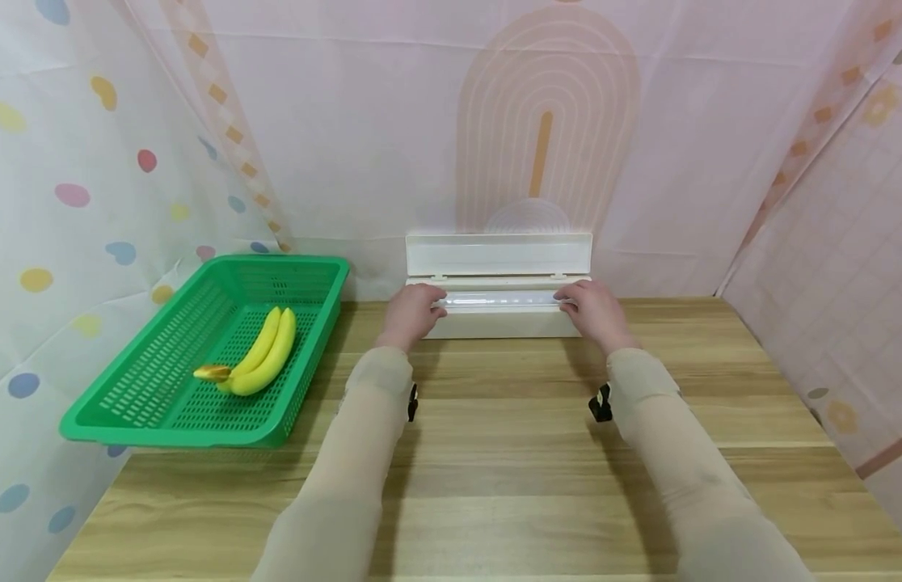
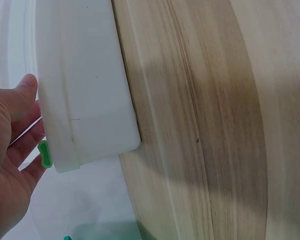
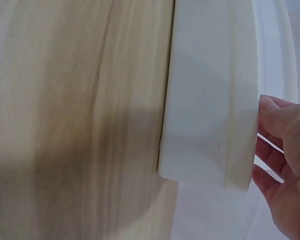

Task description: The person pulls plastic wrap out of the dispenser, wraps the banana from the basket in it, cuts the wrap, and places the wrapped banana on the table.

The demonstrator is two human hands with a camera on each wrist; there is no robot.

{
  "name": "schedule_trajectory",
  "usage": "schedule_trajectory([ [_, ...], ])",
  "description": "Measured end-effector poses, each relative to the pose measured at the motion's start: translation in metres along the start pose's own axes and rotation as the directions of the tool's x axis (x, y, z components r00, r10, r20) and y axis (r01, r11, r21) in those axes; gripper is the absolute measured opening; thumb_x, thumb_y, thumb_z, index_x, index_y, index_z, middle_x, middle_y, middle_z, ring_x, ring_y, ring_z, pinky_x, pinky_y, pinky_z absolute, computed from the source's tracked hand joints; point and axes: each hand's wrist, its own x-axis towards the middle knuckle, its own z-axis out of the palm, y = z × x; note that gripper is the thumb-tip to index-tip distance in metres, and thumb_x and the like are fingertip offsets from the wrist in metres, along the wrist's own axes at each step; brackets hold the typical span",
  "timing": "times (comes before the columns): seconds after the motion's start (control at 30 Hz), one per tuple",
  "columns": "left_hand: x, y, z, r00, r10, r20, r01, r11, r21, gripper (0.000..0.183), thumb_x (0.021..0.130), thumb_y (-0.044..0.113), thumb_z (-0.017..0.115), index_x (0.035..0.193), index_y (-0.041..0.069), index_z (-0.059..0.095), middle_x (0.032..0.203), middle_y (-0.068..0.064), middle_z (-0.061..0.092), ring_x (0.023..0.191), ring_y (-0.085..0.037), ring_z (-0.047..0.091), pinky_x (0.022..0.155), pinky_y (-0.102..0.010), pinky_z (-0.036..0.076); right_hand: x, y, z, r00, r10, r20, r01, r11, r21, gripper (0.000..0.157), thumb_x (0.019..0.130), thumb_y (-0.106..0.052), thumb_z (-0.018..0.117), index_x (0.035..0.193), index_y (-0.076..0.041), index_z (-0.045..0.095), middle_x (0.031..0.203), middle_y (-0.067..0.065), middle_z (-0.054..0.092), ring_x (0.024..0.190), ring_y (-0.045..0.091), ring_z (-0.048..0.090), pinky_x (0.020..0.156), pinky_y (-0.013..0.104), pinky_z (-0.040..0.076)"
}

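A long white box (image 1: 505, 326) stands at the back of the table, its lid (image 1: 498, 255) raised behind it. Inside the opening lies a shiny clear roll, seemingly cling film (image 1: 500, 299). My left hand (image 1: 410, 314) is at the roll's left end, thumb in front and fingers behind, and seems to pinch it. At the opposite end my right hand (image 1: 596, 311) does likewise. In both wrist views the box wall hides the roll's ends. A small green piece (image 2: 45, 154) shows by the left fingers; what it is stays unclear.
To the left sits a green plastic basket (image 1: 314, 356) with perforated sides, holding yellow bananas (image 1: 265, 356). The wooden table (image 1: 495, 469) stretches in front of the box. Patterned cloth (image 1: 364, 121) hangs close behind and along both sides.
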Motion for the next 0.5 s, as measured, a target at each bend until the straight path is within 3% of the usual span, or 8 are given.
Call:
schedule_trajectory([
  [0.07,0.0003,0.0005,0.0002,1.0,0.007,-0.009,-0.007,1.0,0.006,0.01,0.091,0.011,0.072,0.085,0.006,0.066,0.097,-0.006,0.07,0.094,-0.023,0.064,0.08,-0.039,0.052,0.0018,0.0002,-0.0005,1.0,0.008,0.019,-0.008,1.0,-0.004,0.019,0.094,-0.005,0.066,0.112,-0.004,0.071,0.119,0.016,0.067,0.115,0.036,0.056,0.104,0.049,0.041],
  [0.13,0.0008,0.0019,0.0003,1.0,0.011,-0.02,-0.01,1.0,0.013,0.026,0.092,0.009,0.07,0.071,0.008,0.055,0.086,-0.005,0.064,0.083,-0.022,0.059,0.071,-0.037,0.049,0.0038,0.0006,-0.0011,0.999,0.024,0.041,-0.023,1.0,-0.003,0.018,0.094,-0.006,0.066,0.111,-0.004,0.071,0.118,0.016,0.067,0.114,0.036,0.056,0.103,0.049,0.041],
  [0.3,0.0008,0.005,-0.0001,0.999,0.005,-0.039,-0.004,1.0,0.029,0.044,0.092,0.002,0.066,0.061,0.013,0.036,0.078,-0.006,0.055,0.075,-0.022,0.047,0.064,-0.034,0.039,0.0069,0.0002,-0.0038,0.994,0.067,0.087,-0.068,0.998,0.003,0.016,0.095,-0.009,0.065,0.109,-0.004,0.072,0.115,0.015,0.067,0.11,0.034,0.057,0.1,0.049,0.044],
  [0.37,0.0007,0.0052,-0.0001,0.999,-0.001,-0.04,0.003,0.999,0.032,0.041,0.093,0.0,0.064,0.062,0.01,0.04,0.08,-0.008,0.057,0.076,-0.023,0.047,0.065,-0.034,0.04,0.0074,0.0001,-0.0046,0.993,0.074,0.096,-0.075,0.997,0.004,0.016,0.095,-0.009,0.065,0.109,-0.005,0.072,0.115,0.015,0.067,0.11,0.034,0.058,0.099,0.049,0.044],
  [0.5,0.0016,0.0048,0.0003,0.999,-0.017,-0.035,0.018,0.999,0.039,0.021,0.094,-0.002,0.061,0.073,0.004,0.063,0.087,-0.009,0.064,0.081,-0.024,0.055,0.069,-0.037,0.047,0.0088,0.0021,-0.0043,0.991,0.082,0.102,-0.084,0.996,0.018,0.015,0.096,-0.009,0.064,0.108,-0.005,0.072,0.113,0.015,0.067,0.109,0.034,0.059,0.098,0.049,0.045],
])
